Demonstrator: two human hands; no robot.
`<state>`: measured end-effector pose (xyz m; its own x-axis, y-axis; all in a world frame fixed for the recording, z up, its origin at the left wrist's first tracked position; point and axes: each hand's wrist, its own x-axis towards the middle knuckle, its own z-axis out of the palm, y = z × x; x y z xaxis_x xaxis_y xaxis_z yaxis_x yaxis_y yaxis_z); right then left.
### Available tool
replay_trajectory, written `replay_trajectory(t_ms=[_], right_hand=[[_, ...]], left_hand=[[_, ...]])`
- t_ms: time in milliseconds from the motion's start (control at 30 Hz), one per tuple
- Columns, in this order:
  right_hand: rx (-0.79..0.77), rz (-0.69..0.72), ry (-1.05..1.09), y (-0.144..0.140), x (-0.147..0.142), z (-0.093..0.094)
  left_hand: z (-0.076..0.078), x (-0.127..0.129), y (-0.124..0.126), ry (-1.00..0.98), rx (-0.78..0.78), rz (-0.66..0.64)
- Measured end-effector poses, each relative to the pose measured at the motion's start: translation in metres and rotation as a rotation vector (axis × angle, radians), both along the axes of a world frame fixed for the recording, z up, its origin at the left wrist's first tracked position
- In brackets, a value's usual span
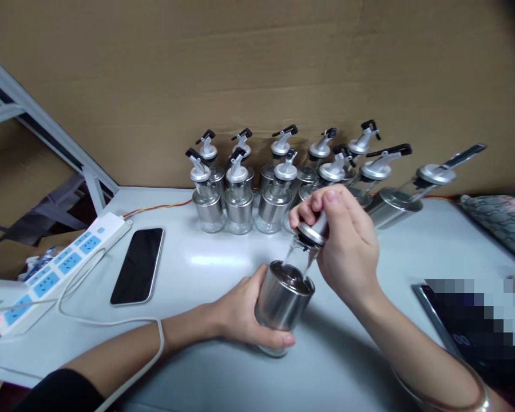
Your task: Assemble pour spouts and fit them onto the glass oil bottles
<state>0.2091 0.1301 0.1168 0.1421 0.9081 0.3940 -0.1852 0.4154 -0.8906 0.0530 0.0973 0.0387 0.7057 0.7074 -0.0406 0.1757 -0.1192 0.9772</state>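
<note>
A glass oil bottle with a brushed metal sleeve (285, 294) leans slightly to the right over the front of the table. My left hand (249, 315) is wrapped round its lower body, thumb across the front. At the bottle's neck, my right hand (341, 240) is closed round the silver pourer cap (312, 233), whose spout is hidden by the fingers. The cap sits on the glass neck; whether it is fully seated I cannot tell. Behind my hands stand several similar bottles (239, 206) in two rows, each with a silver cap and black-tipped pourer.
On the left lie a black-screened phone (138, 266) and a white power strip (64, 269) with blue sockets. A white cable (111, 321) crosses over my left forearm. Cardboard (257, 68) stands behind the bottles. A dark, partly pixelated device (450, 326) and patterned fabric (498, 220) are at right.
</note>
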Motion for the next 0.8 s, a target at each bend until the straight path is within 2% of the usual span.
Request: replay_trajectory(t_ms=[233,400,567,800], right_hand=[[0.022,-0.031,-0.052,0.005,0.000,-0.007],[0.015,0.016,-0.013,0.002,-0.003,-0.006],[0.001,0.023,-0.097,-0.001,-0.001,-0.008],[0.019,0.143,-0.009,0.005,-0.004,-0.013]], left_hand=[[0.000,0.000,0.001,0.021,-0.001,-0.015],[-0.003,0.000,0.001,0.006,0.024,-0.016],[-0.001,-0.001,0.000,-0.031,0.036,-0.032],[-0.002,0.000,0.000,-0.064,0.069,-0.025]])
